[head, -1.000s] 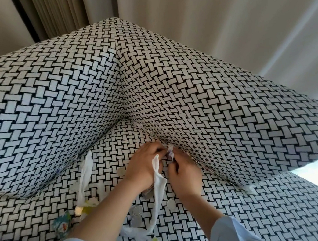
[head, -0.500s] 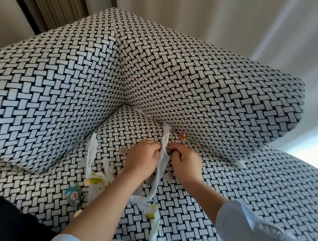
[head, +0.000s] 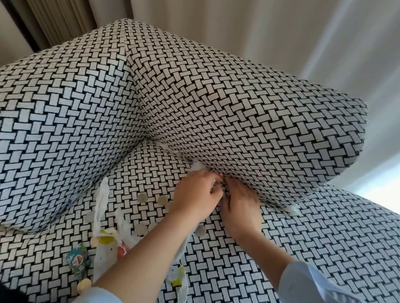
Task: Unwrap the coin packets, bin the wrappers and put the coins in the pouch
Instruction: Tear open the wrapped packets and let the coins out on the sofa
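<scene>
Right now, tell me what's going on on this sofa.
A person is working with both hands at the crease below a cushion. The left hand grips a white strip. The right hand meets it but is blurred, so its hold is unclear. Loose coins lie on the sofa seat, beside a white printed bag and a small colourful packet.

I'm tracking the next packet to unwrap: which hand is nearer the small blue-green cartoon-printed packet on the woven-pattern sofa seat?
Left. The left hand is up and to the right of the small blue-green cartoon-printed packet in view; the right hand sits farther right, beyond the left hand.
</scene>
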Motion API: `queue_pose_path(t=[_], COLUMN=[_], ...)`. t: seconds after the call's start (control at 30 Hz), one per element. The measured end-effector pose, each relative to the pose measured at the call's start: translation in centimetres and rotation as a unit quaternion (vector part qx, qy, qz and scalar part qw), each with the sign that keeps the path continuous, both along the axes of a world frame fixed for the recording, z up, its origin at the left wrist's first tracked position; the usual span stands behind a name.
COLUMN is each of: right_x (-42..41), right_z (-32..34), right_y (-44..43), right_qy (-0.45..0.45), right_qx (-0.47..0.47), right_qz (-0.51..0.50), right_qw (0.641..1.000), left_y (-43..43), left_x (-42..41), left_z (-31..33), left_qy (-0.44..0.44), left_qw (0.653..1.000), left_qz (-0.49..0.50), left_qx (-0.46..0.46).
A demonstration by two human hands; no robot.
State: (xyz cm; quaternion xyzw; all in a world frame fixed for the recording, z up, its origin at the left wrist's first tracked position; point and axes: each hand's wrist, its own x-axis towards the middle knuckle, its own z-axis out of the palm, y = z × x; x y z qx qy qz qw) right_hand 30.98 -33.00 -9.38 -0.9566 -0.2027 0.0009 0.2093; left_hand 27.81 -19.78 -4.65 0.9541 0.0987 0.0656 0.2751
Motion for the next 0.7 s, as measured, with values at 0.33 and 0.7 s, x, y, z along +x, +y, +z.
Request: queue_pose_path(t=[0.33, 0.7], right_x=[0.9, -1.1], right_z=[-0.2, 0.2], right_y=[1.1, -0.3], right_qy=[-0.007, -0.125], right_qx=[-0.094, 0.155], right_qz=[-0.007, 0.169], right_qw=[0.996, 0.965], left_y=[0.0, 1.0], left_x=[1.4, 0.8], left_z=[-3.8, -3.0], left_qy=[0.045, -0.008], left_qw=[0.993, 0.987], left_qz=[-0.027, 0.006], left_qx=[0.105, -0.162])
